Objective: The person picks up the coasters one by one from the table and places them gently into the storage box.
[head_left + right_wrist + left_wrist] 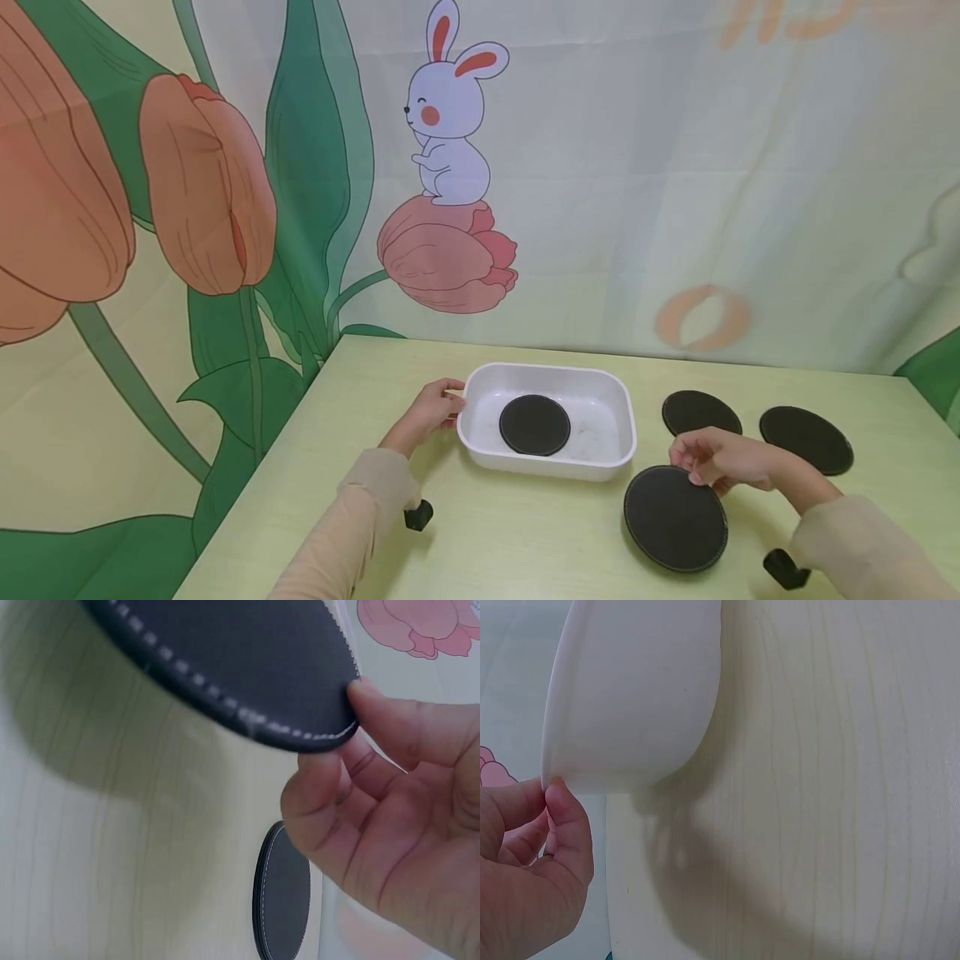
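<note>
My left hand (435, 410) pinches the left rim of a white rectangular tray (543, 466) between thumb and fingers. Inside the tray lies a round black coaster (535, 425). To the right of the tray, my right hand (726, 460) pinches the edge of another black coaster (675, 521), tilted and raised over the table. White stitching runs round the rim of this held coaster (247, 667) in the right wrist view. Behind my right hand, two further coasters lie on the table: one (697, 410), partly hidden by the hand, and one (808, 440) farther right.
The pale wood-grain table (510, 533) meets a printed cloth backdrop (600, 208) at its far edge. The cloth has tulips and a rabbit on it. Small black pieces hang at the left wrist (418, 515) and the right wrist (784, 570).
</note>
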A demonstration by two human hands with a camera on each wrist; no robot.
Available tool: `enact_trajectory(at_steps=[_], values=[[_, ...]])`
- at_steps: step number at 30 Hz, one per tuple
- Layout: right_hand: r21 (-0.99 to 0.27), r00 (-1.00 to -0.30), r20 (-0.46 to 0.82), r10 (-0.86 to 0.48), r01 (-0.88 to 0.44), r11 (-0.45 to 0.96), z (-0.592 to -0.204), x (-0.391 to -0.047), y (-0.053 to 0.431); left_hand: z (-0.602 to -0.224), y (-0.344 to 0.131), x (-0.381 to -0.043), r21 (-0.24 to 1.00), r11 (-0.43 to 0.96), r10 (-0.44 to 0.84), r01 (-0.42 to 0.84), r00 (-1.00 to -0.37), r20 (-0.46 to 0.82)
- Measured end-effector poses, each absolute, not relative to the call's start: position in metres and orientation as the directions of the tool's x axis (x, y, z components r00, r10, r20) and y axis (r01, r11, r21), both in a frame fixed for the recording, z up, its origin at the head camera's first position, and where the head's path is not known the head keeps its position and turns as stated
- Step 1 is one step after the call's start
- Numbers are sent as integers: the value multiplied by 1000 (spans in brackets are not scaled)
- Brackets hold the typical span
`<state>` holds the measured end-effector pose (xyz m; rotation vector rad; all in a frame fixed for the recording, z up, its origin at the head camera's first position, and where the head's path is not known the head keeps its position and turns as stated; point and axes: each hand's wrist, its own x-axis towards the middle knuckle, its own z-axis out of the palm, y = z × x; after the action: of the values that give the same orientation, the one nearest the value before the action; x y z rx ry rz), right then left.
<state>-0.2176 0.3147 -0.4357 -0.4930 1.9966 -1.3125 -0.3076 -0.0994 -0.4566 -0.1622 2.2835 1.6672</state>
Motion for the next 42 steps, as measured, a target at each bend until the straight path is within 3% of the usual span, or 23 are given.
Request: enact_trajectory(at_steps=[7,19,42], values=[[-950,-694,-273,-666,86,300,-432,-221,309,-456,-100,-306,914,323,101,-245,-951,-291],[-975,-777,-222,-589,158,159,-428,-228,292,-461,-101,-310,903,341,84,-261,-948,-305],[-978,-873,-204,-443,197,62,-424,-256,245,-455,-101,-307,908,323,97,-267,-945,-313]])
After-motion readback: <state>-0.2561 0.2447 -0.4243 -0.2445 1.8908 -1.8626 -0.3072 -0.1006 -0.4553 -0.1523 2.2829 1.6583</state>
